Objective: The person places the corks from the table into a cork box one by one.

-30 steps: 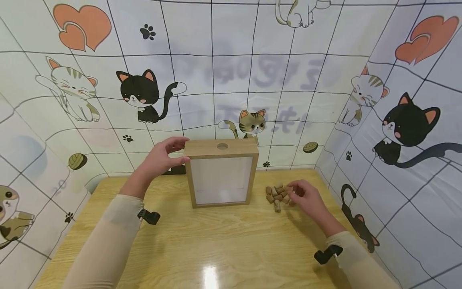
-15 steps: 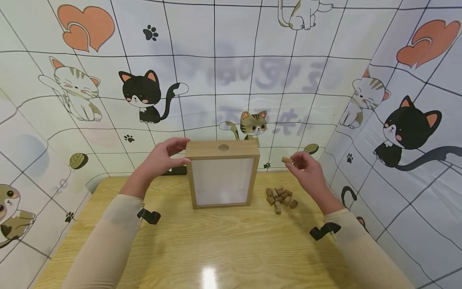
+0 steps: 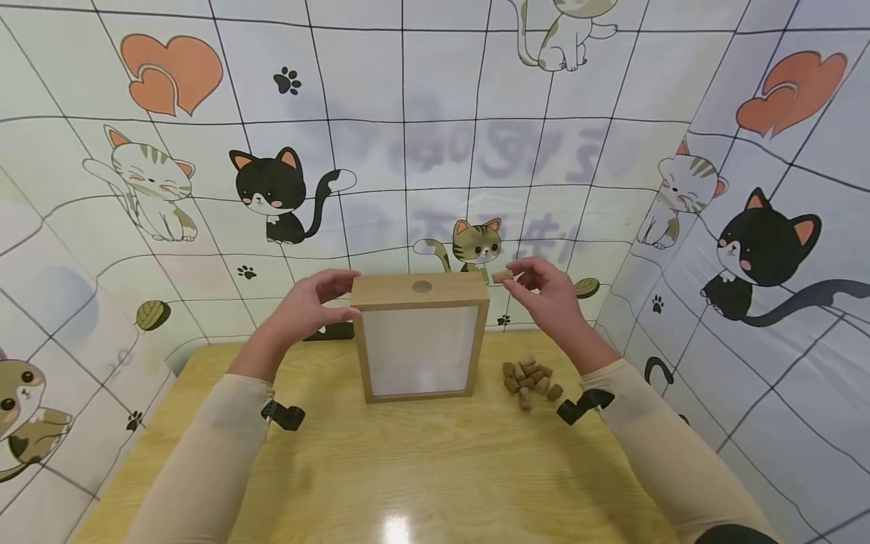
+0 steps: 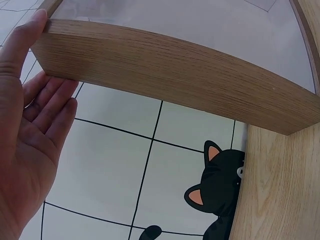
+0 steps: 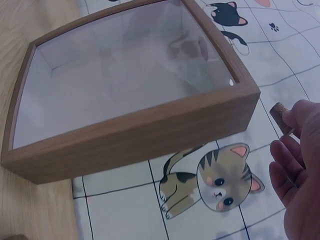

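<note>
A wooden shadow box (image 3: 387,291) with a clear front and a round hole (image 3: 422,286) in its top stands upright on the table. My left hand (image 3: 306,306) grips its upper left corner, thumb at the front edge and fingers behind, as the left wrist view also shows. Between thumb and fingers my right hand (image 3: 549,302) pinches a cork (image 3: 501,276), just right of the box's upper right corner. In the right wrist view the cork (image 5: 278,117) sticks out past the fingertips, apart from the box. Inside the box I see no corks.
A small pile of corks (image 3: 529,381) lies on the wooden table (image 3: 435,461) right of the box. Close behind the table hangs a white gridded sheet (image 3: 435,151) printed with cartoon cats, continuing along both sides.
My right hand has picked a cork from the pile, lifted it, and carried it left toward the box's top. The left hand keeps its grip on the corner.
</note>
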The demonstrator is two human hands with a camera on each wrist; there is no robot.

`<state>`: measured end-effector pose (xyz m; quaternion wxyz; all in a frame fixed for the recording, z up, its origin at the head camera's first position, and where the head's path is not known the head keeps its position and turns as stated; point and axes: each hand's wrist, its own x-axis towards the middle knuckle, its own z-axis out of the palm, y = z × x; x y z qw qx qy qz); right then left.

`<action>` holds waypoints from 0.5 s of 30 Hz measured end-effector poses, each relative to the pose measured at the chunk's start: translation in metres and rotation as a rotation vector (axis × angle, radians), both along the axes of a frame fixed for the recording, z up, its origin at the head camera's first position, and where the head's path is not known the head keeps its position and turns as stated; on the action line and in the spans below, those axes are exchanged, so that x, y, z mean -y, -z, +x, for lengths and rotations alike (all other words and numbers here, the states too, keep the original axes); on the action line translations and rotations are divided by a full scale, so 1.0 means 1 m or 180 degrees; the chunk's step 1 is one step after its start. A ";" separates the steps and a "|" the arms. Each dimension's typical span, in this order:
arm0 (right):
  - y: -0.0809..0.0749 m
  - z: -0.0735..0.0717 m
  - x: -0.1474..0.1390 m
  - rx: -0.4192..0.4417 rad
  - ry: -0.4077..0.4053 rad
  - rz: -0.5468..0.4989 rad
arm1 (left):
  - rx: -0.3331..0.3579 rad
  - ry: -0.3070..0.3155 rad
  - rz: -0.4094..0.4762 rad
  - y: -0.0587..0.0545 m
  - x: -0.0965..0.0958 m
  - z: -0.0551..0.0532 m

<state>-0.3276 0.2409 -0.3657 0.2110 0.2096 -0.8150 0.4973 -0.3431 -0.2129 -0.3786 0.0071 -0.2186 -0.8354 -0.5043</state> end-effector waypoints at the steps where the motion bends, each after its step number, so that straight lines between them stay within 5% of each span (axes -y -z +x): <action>1: -0.002 -0.001 0.004 0.0004 -0.0039 -0.0006 | 0.0004 -0.0005 -0.0006 0.001 0.000 0.000; 15: -0.025 -0.017 0.044 -0.0111 -0.0356 0.0253 | 0.0047 -0.0078 0.0065 0.005 -0.002 -0.001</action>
